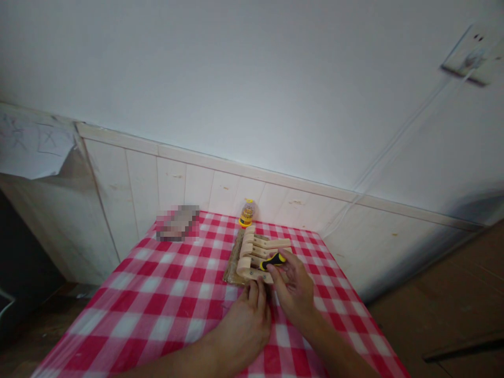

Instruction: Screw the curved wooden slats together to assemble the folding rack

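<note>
There are two grips, one left (252, 315) and one right (293, 283); one screwdriver (272, 262); and at least three curved wood pieces (244, 266), partly covered. One checked cloth (185, 294) lies beneath. One yellow container (246, 216) and one blurred object (179, 223) sit far; one socket (459, 58) is far right.

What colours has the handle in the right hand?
The handle is yellow and black, seen in the head view.

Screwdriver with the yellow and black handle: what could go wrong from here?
The screwdriver in the right hand might slip toward the left hand, whose fingers are at the near edge of the wooden piece. If pushed, the piece could slide on the checked cloth and perhaps knock the yellow-based container just beyond it.
</note>
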Motion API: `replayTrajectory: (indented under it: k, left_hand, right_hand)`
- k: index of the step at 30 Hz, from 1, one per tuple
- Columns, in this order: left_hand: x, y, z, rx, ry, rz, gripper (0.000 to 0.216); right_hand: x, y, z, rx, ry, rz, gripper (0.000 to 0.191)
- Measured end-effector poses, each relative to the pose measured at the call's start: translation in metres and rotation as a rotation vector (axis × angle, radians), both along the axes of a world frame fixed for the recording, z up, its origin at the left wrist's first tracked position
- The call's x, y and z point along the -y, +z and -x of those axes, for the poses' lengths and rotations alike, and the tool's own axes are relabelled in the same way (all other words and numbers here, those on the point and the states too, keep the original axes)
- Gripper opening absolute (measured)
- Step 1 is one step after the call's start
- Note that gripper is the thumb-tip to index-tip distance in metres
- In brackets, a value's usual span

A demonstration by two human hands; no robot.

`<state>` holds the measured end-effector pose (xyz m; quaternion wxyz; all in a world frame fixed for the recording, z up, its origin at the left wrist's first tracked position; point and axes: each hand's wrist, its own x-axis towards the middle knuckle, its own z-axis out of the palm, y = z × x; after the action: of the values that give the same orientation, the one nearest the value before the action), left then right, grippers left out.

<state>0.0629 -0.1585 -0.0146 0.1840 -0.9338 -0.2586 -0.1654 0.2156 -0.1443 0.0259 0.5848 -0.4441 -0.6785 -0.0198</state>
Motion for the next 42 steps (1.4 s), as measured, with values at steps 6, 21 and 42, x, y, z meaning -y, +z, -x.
replayTrajectory:
  k: [6, 21, 42]
  left_hand:
    - [-0.001, -0.001, -0.001, 0.013, 0.000, -0.018, 0.040]
    - [0.000, 0.002, 0.001, 0.022, -0.007, -0.035, 0.042]
    - [0.001, -0.004, -0.001, 0.016, 0.016, -0.011, 0.038]
  right_hand:
    - [-0.003, -0.011, 0.000, -0.118, 0.077, 0.122, 0.039]
    - [-0.002, -0.003, 0.001, -0.132, 0.210, 0.273, 0.036]
    - [-0.004, -0.001, 0.001, -0.082, 0.039, 0.122, 0.029]
